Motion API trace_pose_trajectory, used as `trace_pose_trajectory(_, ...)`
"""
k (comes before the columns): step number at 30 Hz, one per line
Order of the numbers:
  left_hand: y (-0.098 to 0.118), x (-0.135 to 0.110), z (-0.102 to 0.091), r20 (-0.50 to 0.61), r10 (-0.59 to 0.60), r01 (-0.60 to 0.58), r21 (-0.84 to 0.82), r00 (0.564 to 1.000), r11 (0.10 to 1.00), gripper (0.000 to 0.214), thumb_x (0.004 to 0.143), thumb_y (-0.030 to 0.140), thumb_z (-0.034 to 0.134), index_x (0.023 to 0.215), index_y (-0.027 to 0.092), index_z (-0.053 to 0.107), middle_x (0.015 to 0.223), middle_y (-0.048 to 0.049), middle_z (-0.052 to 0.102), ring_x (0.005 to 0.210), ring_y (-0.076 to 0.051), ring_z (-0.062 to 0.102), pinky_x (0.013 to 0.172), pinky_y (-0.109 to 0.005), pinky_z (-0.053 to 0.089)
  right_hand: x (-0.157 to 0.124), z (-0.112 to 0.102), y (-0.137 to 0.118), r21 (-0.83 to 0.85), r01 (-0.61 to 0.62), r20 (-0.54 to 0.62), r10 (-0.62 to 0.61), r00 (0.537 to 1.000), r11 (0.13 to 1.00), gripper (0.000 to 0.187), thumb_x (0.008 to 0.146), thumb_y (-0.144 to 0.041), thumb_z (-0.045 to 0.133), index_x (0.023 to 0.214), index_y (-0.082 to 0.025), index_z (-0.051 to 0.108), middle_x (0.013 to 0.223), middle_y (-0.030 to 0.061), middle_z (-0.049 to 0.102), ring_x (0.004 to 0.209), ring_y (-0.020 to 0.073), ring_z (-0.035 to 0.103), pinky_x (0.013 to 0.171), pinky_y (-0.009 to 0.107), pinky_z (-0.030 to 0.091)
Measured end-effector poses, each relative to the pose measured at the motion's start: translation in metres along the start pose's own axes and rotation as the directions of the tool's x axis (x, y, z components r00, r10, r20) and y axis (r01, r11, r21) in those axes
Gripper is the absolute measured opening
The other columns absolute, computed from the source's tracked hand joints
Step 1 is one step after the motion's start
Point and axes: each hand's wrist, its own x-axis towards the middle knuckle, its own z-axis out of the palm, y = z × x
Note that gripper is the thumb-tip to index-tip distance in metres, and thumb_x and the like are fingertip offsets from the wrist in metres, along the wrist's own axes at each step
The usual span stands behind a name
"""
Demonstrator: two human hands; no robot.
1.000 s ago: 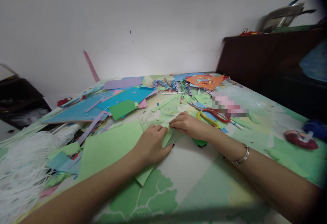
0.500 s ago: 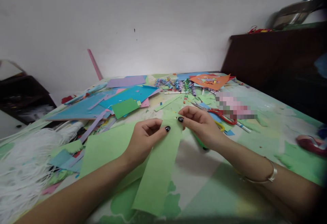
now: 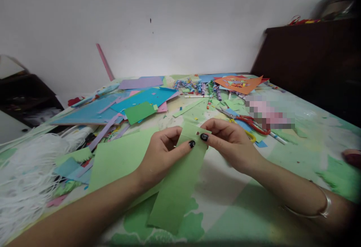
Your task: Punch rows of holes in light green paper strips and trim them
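Between my hands is a long light-green paper strip [image 3: 180, 187], its lower end tilted down toward me. Near its top edge there is a small hole. My left hand [image 3: 166, 153] pinches the strip's left side, thumb on top and the other fingers behind. At the upper right corner, beside the hole, my right hand [image 3: 228, 141] grips the same strip between thumb and fingers. A larger light-green sheet [image 3: 121, 156] lies under and left of my left hand. Red-handled scissors [image 3: 251, 123] rest on the table past my right hand, next to a yellow handle [image 3: 250, 136].
White cords [image 3: 25, 183] are heaped at the left. Blue sheets [image 3: 146, 102], a green piece [image 3: 139, 111] and paper scraps spread behind. Curled paper pieces [image 3: 201, 87] and an orange sheet [image 3: 239, 83] with bits on it lie at the back. A dark cabinet [image 3: 310, 59] stands right.
The top of the strip has shifted slightly right and down, and its hole now shows clearly. My right hand has moved a little right. The camera view has shifted slightly.
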Motion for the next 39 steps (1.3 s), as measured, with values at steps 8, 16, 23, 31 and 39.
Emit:
trace_pose_trajectory(8,-0.0018,-0.0007,0.0002,0.017,-0.019,0.019,0.030,1.000,0.999,0.016,0.076,0.031,0.068,0.082,0.016,0.068,0.070,-0.0009,0.066,0.056,-0.010,0.057,0.047,-0.017,0.045,-0.0049,0.0034,-0.0021,-0.242,-0.039,0.034,0.048,0.998,0.969,0.023,0.083,-0.038,0.064,0.077,-0.016,0.057,0.067,-0.0017,0.051,0.060,0.0093,0.047,0.054,0.022,0.040)
trace_pose_trajectory(16,-0.0021,-0.0015,0.0009,0.059,-0.018,0.012,0.089,0.998,0.996,0.013,0.074,0.020,0.064,0.084,0.015,0.070,0.068,0.0004,0.065,0.058,-0.009,0.056,0.049,-0.016,0.046,-0.0089,0.0039,-0.0009,-0.352,0.070,0.123,-0.028,0.992,0.934,0.017,0.089,-0.027,0.054,0.076,-0.016,0.055,0.068,-0.0022,0.048,0.063,0.0087,0.043,0.056,0.021,0.036)
trace_pose_trajectory(23,-0.0011,-0.0036,0.0005,0.074,0.010,-0.019,0.127,0.997,0.992,0.017,0.074,0.022,0.062,0.088,0.015,0.069,0.072,-0.0013,0.064,0.061,-0.011,0.056,0.050,-0.017,0.046,-0.0090,0.0041,-0.0007,-0.391,0.098,0.119,-0.055,0.991,0.915,0.017,0.090,-0.027,0.052,0.076,-0.017,0.053,0.067,-0.0022,0.046,0.062,0.0090,0.041,0.055,0.021,0.035)
trace_pose_trajectory(31,-0.0022,-0.0058,0.0015,0.071,0.059,-0.075,0.250,0.996,0.965,0.010,0.072,0.023,0.056,0.077,0.016,0.062,0.067,0.0003,0.058,0.061,-0.012,0.053,0.051,-0.020,0.044,-0.0099,0.0050,-0.0013,-0.480,0.134,0.141,-0.075,0.987,0.867,0.015,0.087,-0.021,0.052,0.073,-0.017,0.052,0.063,-0.0035,0.043,0.058,0.0082,0.038,0.051,0.021,0.032)
trace_pose_trajectory(39,-0.0005,-0.0059,0.0060,0.066,0.098,-0.112,0.271,0.993,0.956,0.005,0.067,0.020,0.053,0.066,0.016,0.055,0.058,0.0031,0.049,0.054,-0.009,0.044,0.046,-0.019,0.036,-0.0100,0.0078,0.0020,-0.448,0.137,0.187,-0.057,0.981,0.883,0.013,0.085,-0.020,0.051,0.072,-0.017,0.049,0.063,-0.0040,0.043,0.058,0.0077,0.037,0.052,0.020,0.032)
